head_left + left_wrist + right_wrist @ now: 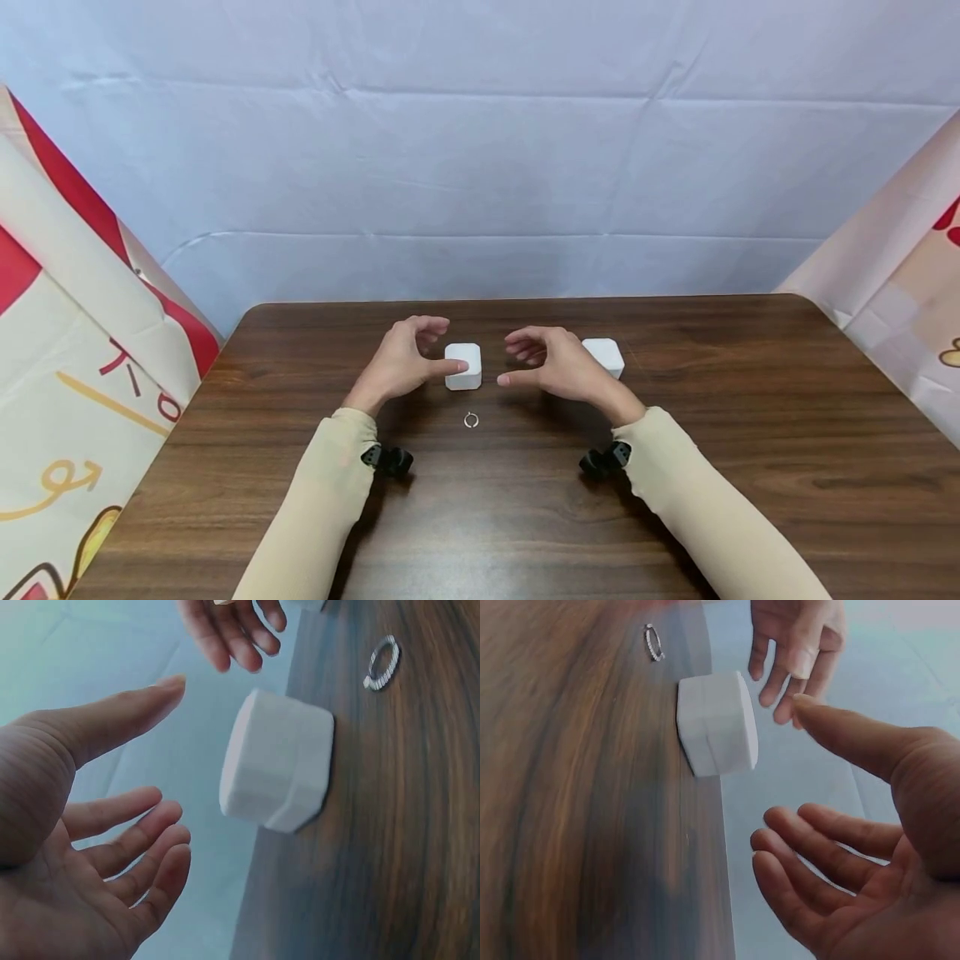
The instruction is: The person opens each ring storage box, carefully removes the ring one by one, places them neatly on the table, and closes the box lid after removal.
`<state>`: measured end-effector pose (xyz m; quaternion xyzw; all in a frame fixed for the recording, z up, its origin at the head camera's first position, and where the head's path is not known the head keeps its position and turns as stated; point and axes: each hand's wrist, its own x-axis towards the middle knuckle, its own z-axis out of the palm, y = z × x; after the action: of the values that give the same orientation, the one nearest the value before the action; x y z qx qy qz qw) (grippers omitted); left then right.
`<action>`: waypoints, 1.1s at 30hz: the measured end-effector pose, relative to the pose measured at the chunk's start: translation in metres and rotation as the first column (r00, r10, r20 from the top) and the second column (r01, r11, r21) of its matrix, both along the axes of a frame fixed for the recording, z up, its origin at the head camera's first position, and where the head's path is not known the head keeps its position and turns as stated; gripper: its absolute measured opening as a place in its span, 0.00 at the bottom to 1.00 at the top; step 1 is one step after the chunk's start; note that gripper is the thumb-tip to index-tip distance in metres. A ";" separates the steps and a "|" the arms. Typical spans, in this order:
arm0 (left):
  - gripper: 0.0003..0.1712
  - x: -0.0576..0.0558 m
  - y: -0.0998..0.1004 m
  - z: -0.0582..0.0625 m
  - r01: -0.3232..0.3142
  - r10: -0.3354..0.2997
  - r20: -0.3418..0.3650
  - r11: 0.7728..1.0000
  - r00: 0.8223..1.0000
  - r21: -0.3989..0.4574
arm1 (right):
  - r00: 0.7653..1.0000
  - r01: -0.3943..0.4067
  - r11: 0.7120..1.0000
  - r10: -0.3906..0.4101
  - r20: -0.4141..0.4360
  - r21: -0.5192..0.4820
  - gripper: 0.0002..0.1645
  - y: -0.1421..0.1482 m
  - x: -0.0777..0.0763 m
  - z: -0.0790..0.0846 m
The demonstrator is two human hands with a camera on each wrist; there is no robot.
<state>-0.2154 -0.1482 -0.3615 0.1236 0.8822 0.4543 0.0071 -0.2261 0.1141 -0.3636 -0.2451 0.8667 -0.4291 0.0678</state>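
Note:
A small white box with cut corners [462,353] stands lidded on the table between the two hands; a seam runs round its side. My left hand [401,362] hovers at its left with fingers spread and bent a little, the thumb overlapping the box in the head view. In the left wrist view, a gap shows between that hand [97,847] and the box [281,757]. To the right, my right hand [558,365] is held above the table, fingers loosely bent and holding nothing. Nearer me lies a silvery ring [391,666] set with small stones.
A second white box [604,355] stands just beyond the right hand, partly hidden by it. The brown wooden table [480,517] ends at a pale cloth backdrop [480,183]. Printed cloth [67,400] hangs at the left side. Black wrist cameras sit on both sleeves.

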 end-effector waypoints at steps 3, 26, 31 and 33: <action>0.39 0.004 0.006 0.004 0.003 -0.003 -0.018 1.000 1.000 -0.001 | 1.000 -0.010 1.000 0.010 -0.028 -0.010 0.36 0.008 0.004 0.002; 0.37 0.015 0.047 0.012 0.085 -0.083 -0.059 0.996 0.995 0.028 | 0.965 0.234 0.968 -0.243 -0.100 -0.090 0.39 0.124 0.008 0.003; 0.37 0.014 0.062 0.014 0.119 -0.118 -0.063 0.993 0.991 0.019 | 0.971 0.238 0.966 -0.240 -0.009 -0.105 0.42 0.145 0.005 -0.005; 0.36 0.013 0.069 0.014 0.132 -0.130 -0.065 0.991 0.989 0.026 | 0.972 0.233 0.967 -0.230 0.038 -0.101 0.44 0.150 0.003 -0.008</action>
<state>-0.2024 -0.0795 -0.3471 0.1954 0.8651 0.4619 0.0072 -0.2229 0.2643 -0.3713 -0.1399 0.8648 -0.4819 0.0155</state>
